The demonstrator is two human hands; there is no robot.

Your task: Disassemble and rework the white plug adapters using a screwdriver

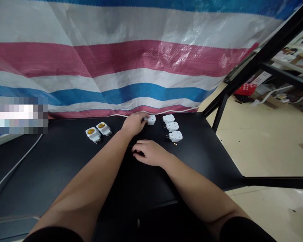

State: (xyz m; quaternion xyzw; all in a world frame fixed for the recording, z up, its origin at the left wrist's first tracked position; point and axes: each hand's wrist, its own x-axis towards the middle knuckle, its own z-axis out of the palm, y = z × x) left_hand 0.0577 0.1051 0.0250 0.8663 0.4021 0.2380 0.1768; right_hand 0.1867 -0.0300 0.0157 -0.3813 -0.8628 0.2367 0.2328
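Note:
Near the back edge of the black table, my left hand (134, 123) has its thumb and fingers closed on a white plug adapter (151, 119). My right hand (149, 152) hovers low over the table, closer to me. Its fingers are curled together, and a thin sliver shows by the fingertips, too small to name. To the right, three more white adapters (172, 126) lie in a column with their metal pins facing left. A tiny brass-coloured piece (175, 144) lies just below them. Two white plug units with round amber discs (91, 131) rest on the left.
A striped plastic sheet (146, 57) hangs behind the black table (197, 161). A white cable (17, 166) runs down the left side, and another lies along the back edge. A black metal frame (222, 97) rises at the right, with cluttered shelves beyond it.

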